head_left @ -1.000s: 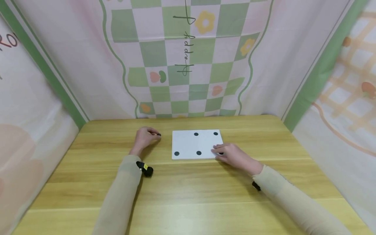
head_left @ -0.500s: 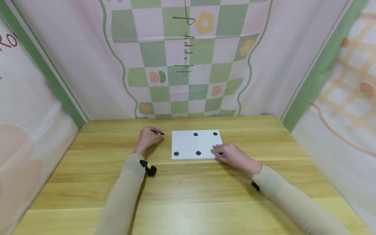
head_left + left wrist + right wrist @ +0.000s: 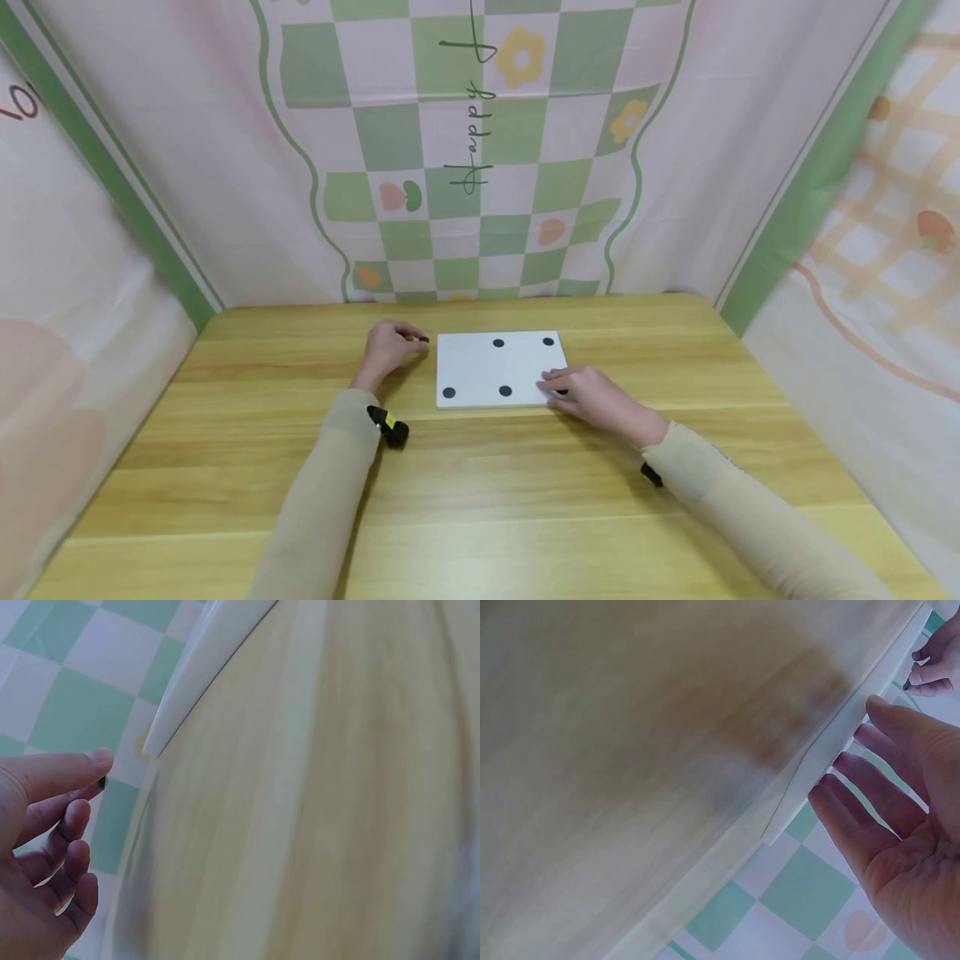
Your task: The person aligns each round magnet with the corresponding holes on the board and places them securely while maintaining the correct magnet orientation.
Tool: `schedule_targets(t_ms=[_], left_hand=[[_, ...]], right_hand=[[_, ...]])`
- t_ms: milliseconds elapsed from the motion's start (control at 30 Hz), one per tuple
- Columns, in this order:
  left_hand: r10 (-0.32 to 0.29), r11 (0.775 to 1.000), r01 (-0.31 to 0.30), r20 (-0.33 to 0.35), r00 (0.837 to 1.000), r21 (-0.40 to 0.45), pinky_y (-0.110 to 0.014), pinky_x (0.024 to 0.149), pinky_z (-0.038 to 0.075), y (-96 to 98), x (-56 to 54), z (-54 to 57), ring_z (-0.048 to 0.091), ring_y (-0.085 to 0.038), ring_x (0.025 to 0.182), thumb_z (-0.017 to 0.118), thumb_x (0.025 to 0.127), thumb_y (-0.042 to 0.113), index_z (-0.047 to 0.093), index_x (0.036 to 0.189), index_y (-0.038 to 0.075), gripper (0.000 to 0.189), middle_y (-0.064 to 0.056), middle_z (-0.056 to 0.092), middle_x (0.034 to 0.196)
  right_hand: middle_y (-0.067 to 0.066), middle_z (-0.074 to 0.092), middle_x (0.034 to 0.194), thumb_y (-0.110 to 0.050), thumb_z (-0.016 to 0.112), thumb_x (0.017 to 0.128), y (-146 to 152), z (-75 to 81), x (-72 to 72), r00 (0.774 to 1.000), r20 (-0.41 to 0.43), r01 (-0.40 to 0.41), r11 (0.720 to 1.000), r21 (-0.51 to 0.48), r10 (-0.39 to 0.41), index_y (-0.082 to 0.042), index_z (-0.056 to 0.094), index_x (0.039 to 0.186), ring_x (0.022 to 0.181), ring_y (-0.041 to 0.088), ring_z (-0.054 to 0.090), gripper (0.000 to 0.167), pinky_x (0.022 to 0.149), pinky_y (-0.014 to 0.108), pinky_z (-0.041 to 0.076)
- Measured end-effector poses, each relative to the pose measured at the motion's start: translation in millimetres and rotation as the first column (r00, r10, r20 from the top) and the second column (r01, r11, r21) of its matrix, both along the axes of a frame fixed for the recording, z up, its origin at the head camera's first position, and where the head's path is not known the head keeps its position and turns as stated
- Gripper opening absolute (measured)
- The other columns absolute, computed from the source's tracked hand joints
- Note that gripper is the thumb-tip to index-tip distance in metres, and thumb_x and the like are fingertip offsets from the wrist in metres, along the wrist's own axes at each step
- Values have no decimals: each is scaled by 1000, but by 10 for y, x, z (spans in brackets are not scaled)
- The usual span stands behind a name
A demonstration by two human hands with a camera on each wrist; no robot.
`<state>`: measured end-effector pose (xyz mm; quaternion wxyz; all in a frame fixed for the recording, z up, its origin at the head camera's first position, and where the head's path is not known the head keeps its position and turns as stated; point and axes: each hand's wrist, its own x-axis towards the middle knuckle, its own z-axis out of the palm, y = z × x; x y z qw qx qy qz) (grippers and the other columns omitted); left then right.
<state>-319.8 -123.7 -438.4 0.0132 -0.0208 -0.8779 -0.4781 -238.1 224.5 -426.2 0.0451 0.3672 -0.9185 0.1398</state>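
Between the thumb and index finger of my left hand [image 3: 385, 348] is a small black disc [image 3: 103, 782], pinched edge-on. That hand hovers just left of a white rectangular board [image 3: 472, 367], apart from it. Several flat black discs lie on the board, including one at the front left corner [image 3: 448, 392] and one at the back right [image 3: 548, 342]. My right hand [image 3: 596, 398] rests on the board's front right corner with extended fingers [image 3: 847, 817] touching it. A disc under that hand [image 3: 562, 392] is partly hidden. The board's back left corner bears no disc.
The board lies toward the back of a wooden table [image 3: 480, 483]. A checkered fabric curtain [image 3: 480, 192] hangs behind the table's far edge, with more printed fabric on both sides. A small black camera [image 3: 390, 427] sits on the left sleeve.
My left hand has moved right, toward the board's left edge, carrying the pinched black disc. My right hand and the board have stayed in place.
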Motion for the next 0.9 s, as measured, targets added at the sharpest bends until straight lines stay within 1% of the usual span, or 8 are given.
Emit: schedule_targets(t_ms=[167,300,600,767,900], left_hand=[[-1,1000,1,13,1000,2,-31,75,49,43,-16,3,58,-22,88,79,76,17,74,94,10,19,-8,67,96],[-7,1000,6,22,1000,8,-31,75,49,74,-47,-14,58,-22,88,79,77,18,74,94,11,19,-8,67,96],[-27,1000,27,-1,1000,-6,-28,70,50,151,-80,-41,60,-21,87,79,77,20,75,91,12,17,-7,68,95],[-30,1000,30,1,1000,-2,-28,69,49,187,-87,-41,60,-20,83,79,76,19,75,91,11,17,-8,69,93],[-35,999,35,18,999,-6,-27,69,48,212,-102,-45,59,-20,83,79,76,19,75,91,12,17,-6,68,93]], right_hand=[[17,64,121,-12,67,88,-10,12,11,1000,11,10,1000,4,-10,-4,67,116,112,33,62,29,95,47,50],[17,63,122,-13,67,88,-14,17,15,1000,18,11,1000,2,-11,-4,67,116,113,33,61,30,95,47,50],[16,64,121,-12,67,88,-9,23,15,1000,20,15,1000,-6,-15,-5,67,116,112,32,62,29,94,46,50],[16,64,122,-12,67,88,-16,24,19,1000,20,10,1000,-7,-9,-5,67,116,112,32,62,29,95,46,50],[17,63,122,-12,67,88,-17,22,17,1000,22,9,1000,-7,-9,-4,67,116,113,33,61,30,95,47,50]])
